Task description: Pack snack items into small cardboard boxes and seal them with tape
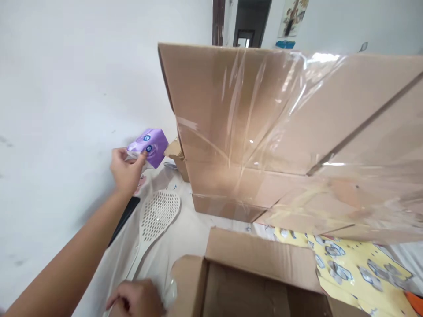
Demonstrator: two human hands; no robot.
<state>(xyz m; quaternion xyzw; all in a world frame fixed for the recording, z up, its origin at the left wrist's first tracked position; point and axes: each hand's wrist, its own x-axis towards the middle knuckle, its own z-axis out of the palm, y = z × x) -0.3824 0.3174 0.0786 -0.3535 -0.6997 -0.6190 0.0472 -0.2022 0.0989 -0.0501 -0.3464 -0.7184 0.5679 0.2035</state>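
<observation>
Packet (157, 145), purple and shiny, sits pinched in the left hand (127, 171), left of the big box (211, 110), its free end toward that box. The right hand (139, 299) is farther from it, curled in front and left of the big box; I cannot tell if it holds the holey spoon (147, 236).

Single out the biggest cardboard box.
The tape-covered cardboard box dominating the right; it towers over the open box in front and the small box behind its left edge.
</observation>
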